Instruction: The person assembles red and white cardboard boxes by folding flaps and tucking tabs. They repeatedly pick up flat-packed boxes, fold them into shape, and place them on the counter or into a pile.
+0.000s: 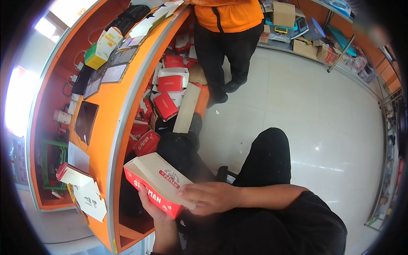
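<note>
A red and kraft-brown paper food box (pixel 163 174) is held above my lap, tilted, its brown lid flap lying over the top. My left hand (pixel 156 207) grips the red side from below, thumb up along the wall. On the near right end, my right hand (pixel 209 197) has its fingers bent over the edge of the lid, gripping there; its fingertips are partly hidden. Close by on the counter lies an unfolded white carton (pixel 90 202) with a red edge. Several folded red boxes (pixel 165 105) are heaped under the counter.
An orange counter (pixel 104 110) runs along my left, with phones, a tablet (pixel 86 122) and a yellow-green carton (pixel 102 49) on it. A person in an orange top (pixel 227 17) stands ahead. Shelves with cardboard boxes (pixel 284 15) stand at the far right, beyond the tiled floor (pixel 323 123).
</note>
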